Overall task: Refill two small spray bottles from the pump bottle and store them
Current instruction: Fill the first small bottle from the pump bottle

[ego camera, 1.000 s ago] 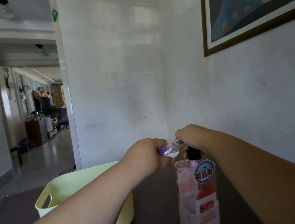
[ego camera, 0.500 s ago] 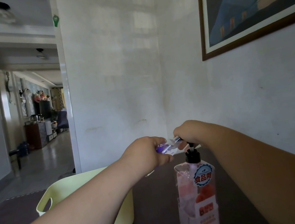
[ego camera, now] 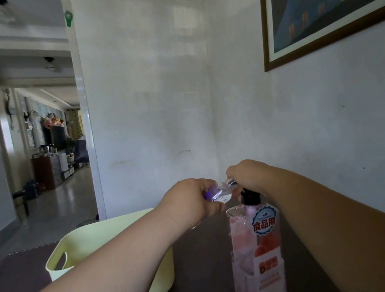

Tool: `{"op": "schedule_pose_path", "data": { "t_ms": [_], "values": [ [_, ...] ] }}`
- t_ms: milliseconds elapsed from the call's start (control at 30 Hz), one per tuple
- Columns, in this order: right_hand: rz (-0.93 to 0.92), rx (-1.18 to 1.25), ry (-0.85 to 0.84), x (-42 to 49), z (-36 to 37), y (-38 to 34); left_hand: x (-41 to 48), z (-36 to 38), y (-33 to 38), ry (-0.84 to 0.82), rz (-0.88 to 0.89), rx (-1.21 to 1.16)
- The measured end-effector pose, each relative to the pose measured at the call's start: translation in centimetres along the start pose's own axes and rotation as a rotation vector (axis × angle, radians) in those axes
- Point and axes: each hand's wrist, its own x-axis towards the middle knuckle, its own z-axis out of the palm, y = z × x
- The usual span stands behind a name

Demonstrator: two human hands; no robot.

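Observation:
A tall clear pump bottle (ego camera: pixel 256 255) with pink liquid and a red-and-blue label stands on the dark table in front of me. My right hand (ego camera: pixel 247 175) rests on top of its black pump head and covers the nozzle. A small clear spray bottle (ego camera: pixel 217 191) with a purple part lies tilted in my left hand (ego camera: pixel 189 203), its silver neck pointing right to just under my right hand's fingers. The spray bottle's opening is hidden by my fingers.
A pale yellow plastic basket (ego camera: pixel 81 245) with a handle slot stands on the table to the left, partly behind my left forearm. A white wall is close ahead and to the right, with a framed picture (ego camera: pixel 329 0). A hallway opens at far left.
Between one second and half a second ago, the pump head rose under my right hand. Both hands keep the same hold on pump and spray bottle. The view has shifted slightly.

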Motion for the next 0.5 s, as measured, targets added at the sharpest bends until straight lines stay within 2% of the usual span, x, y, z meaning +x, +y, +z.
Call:
{"op": "schedule_pose_path", "data": {
  "t_ms": [67,233,433,500],
  "values": [
    [0.025,0.107,-0.052,0.3,-0.1,0.0,-0.1,0.0,-0.1,0.005,0.004,0.007],
    [0.105,0.327,-0.029,0.5,-1.6,-0.7,-0.2,-0.4,-0.1,0.035,-0.005,-0.011],
    [0.105,0.251,-0.063,0.4,-2.1,-1.1,0.1,-0.9,0.4,0.027,-0.008,-0.013],
    [0.059,0.153,-0.079,0.1,-1.9,-1.1,0.0,-0.8,0.5,0.035,-0.014,0.013]
  ]
}}
